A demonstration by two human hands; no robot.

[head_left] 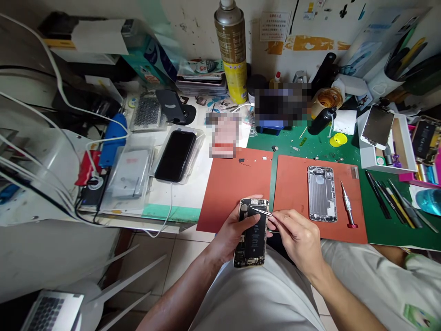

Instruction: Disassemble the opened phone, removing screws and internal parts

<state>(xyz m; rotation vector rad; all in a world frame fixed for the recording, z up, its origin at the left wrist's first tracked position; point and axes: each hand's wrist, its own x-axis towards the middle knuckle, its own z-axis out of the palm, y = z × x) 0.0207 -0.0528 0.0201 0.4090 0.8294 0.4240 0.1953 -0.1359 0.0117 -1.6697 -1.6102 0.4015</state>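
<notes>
An opened phone [255,243] with its black battery and inner parts showing is held over my lap, at the front edge of the mats. My left hand [231,234] is wrapped round it, the thumb lying on the battery. In my right hand [298,234] thin metal tweezers [263,211] are pinched, their tips at the upper part of the phone. An emptied phone housing [321,193] lies on the right red mat [289,202], with a screwdriver [347,207] beside it. Small parts [242,160] rest on the left red mat [220,193].
A black phone [175,156] lies on a clear case at the left. Behind stand a spray can [232,55] and a black bottle [320,122]. Several pen-like tools [399,202] and a white box [396,156] are at the right. Another person's clothing [372,280] shows at the lower right.
</notes>
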